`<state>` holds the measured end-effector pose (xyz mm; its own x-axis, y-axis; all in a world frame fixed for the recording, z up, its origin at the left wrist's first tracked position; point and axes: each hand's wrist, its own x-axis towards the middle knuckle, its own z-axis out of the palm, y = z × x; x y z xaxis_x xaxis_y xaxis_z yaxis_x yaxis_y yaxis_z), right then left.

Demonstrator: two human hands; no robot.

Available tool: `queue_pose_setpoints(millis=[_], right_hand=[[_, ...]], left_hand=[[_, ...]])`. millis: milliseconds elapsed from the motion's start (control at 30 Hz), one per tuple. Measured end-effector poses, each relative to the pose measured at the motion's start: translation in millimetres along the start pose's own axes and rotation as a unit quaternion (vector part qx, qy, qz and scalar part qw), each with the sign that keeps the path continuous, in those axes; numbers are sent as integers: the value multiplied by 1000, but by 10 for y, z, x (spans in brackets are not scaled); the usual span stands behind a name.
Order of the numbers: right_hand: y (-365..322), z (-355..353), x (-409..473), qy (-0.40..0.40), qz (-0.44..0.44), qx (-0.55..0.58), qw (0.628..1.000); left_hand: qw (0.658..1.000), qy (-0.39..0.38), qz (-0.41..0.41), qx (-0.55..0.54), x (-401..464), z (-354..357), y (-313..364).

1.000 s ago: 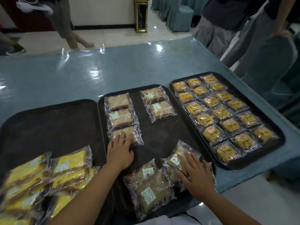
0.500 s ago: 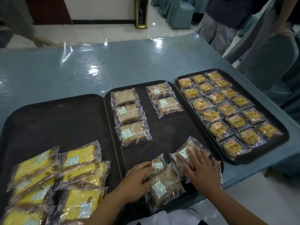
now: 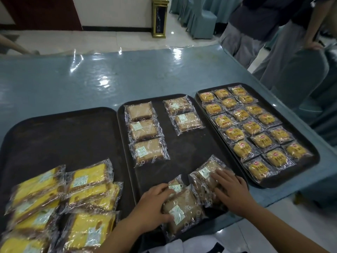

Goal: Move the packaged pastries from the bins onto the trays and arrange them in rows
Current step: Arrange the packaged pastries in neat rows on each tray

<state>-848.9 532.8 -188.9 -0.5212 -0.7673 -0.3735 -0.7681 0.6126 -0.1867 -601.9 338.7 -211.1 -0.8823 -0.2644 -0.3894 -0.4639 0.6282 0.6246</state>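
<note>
Since a second ago my left hand (image 3: 155,203) has come back from the third brown packet in the far-left column to the loose heap at the near edge of the middle tray (image 3: 184,148), while my right hand (image 3: 228,191) has stayed on its packet. My left fingers and thumb now curl round the near brown pastry packet (image 3: 182,210), gripping it at its left edge. My right hand lies on the tilted brown packet (image 3: 207,170) just right of it, fingers spread and pressing flat on the wrapper; I am not pinching it.

On the far half of the middle tray, a column of three brown packets (image 3: 144,132) lies on the left and a column of two brown packets (image 3: 183,114) on the right, with bare tray between them and my heap. The left tray (image 3: 60,132) holds a loose pile of yellow cake packets (image 3: 60,203) at its near end, touching one another and overlapping. The right tray (image 3: 313,157) is filled with small golden pastries (image 3: 255,128) in three neat rows.

All three trays sit edge to edge on a blue table (image 3: 109,79) under a shiny clear cover. At the far right, beyond the table corner, people in grey trousers (image 3: 242,41) stand beside a blue-covered chair (image 3: 302,70). A gold-trimmed stand (image 3: 160,17) stands on the floor beyond the table.
</note>
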Motion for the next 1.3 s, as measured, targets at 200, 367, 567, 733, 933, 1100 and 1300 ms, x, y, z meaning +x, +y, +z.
queue_pose_setpoints(millis=[200, 367, 567, 733, 933, 1100, 1300], right_hand=[[-87, -20, 258, 9, 1, -25, 1000], [-55, -42, 440, 8, -42, 3, 999], [138, 9, 537, 15, -104, -25, 994], [3, -20, 802, 35, -75, -39, 996], [-91, -63, 1115, 45, -101, -25, 994], [-107, -203, 1377, 28, -118, -22, 992], [-104, -305, 1571, 19, -114, -23, 993]], left_hand=[[999, 28, -10, -30, -21, -10, 9], [992, 108, -30, -56, -73, 86, 121], [996, 59, -67, -12, -96, 233, 259], [993, 61, -103, 6, -61, 210, 342], [986, 105, -131, 21, -93, 324, 461], [982, 123, -140, 37, -164, 419, 584], [973, 102, -196, 68, -192, 474, 757]])
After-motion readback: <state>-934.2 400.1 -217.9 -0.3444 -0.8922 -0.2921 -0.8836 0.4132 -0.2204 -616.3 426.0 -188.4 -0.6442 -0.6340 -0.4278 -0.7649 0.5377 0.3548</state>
